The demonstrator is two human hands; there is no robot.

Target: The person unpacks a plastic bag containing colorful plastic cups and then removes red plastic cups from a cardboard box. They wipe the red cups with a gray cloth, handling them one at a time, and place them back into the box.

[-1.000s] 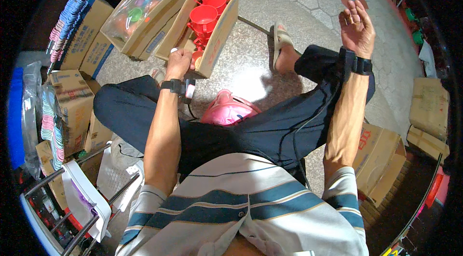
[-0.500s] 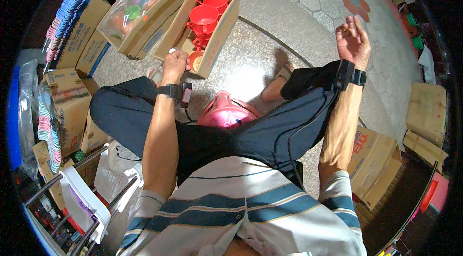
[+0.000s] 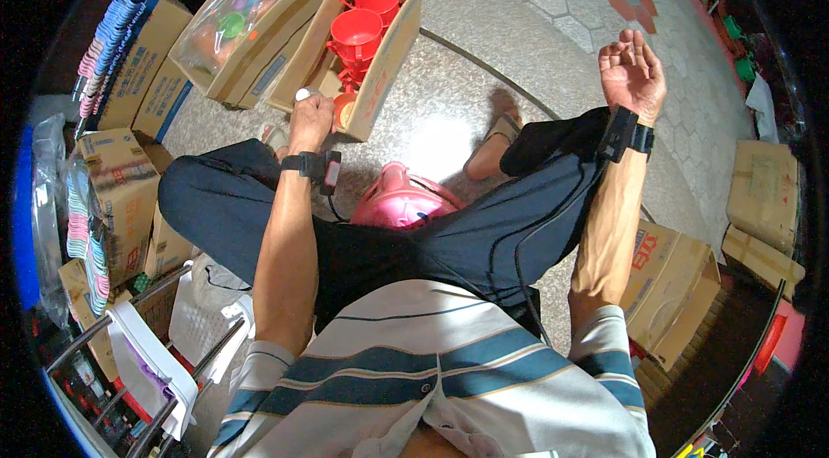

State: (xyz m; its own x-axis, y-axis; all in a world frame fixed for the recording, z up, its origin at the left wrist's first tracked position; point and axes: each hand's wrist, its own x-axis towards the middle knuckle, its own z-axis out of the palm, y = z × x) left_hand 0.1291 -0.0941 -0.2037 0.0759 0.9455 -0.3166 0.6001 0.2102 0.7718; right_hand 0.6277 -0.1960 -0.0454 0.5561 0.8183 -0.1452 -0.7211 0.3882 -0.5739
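Observation:
My left hand (image 3: 309, 123) is closed at the near left corner of a long cardboard box (image 3: 384, 82). A small white spot shows at its thumb; whatever the curled fingers hold is hidden. Red plastic cups with handles (image 3: 357, 27) stand stacked in the box, and an orange-red round piece (image 3: 344, 110) lies at its near end, close to my fingers. Out to the right, my right hand (image 3: 633, 76) is held palm up above the floor, its fingers loosely bent and apart, with nothing in it. Both wrists wear black straps with small devices.
Between my legs sits a pink plastic item (image 3: 404, 197). Left of the cups is a carton with plastic-wrapped colourful goods (image 3: 231, 35). More cartons (image 3: 121, 190) and a metal rack with white baskets (image 3: 147, 363) line my left. Another carton (image 3: 673, 290) stands at my right.
The whole view has shifted slightly. Both hands keep nearly the same place and pose, and the cups stay in the box.

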